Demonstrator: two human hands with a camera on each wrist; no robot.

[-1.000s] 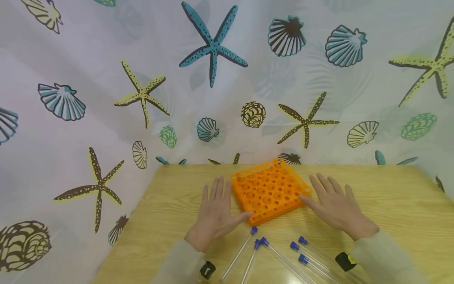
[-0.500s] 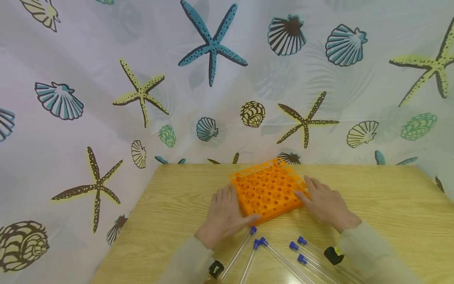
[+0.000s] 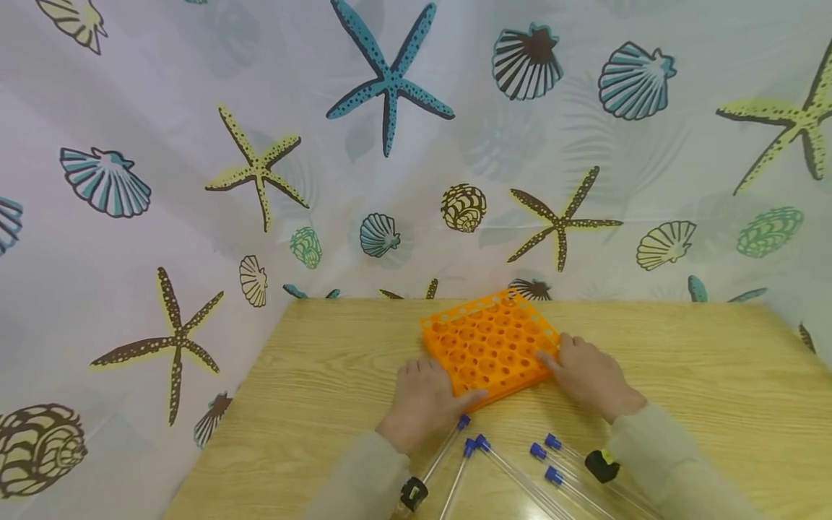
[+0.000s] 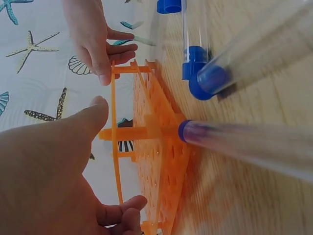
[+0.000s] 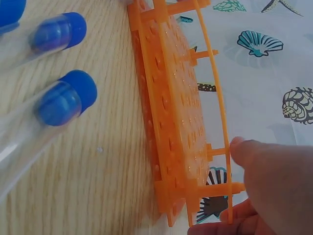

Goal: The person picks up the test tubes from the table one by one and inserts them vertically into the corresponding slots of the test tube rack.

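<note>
An orange rack point(image 3: 489, 345) sits on the far half of the wooden table point(image 3: 338, 375), a little right of the middle, set at a slant with its far corner close to the curtain point(image 3: 409, 173). Its top is a thin plate with rows of round holes, and the wrist views show more plates below it. The left hand point(image 3: 421, 399) grips the rack at its near left side, fingers bent against the edge and thumb over the near corner. The right hand point(image 3: 593, 377) grasps the opposite side, thumb on the top plate and fingertips curled beneath it. Between the forearms, nearer the person, lie six clear tubes point(image 3: 520, 477) with blue caps point(image 3: 482, 442), their capped ends toward the rack. Three are on the left, one cap just short of the rack's near corner; three more lie together on the right, by the right wrist. Both arms wear pale sleeves point(image 3: 669, 458), with a small black device point(image 3: 601, 466) at each wrist. Starfish and shells are printed across the white curtain behind
</note>
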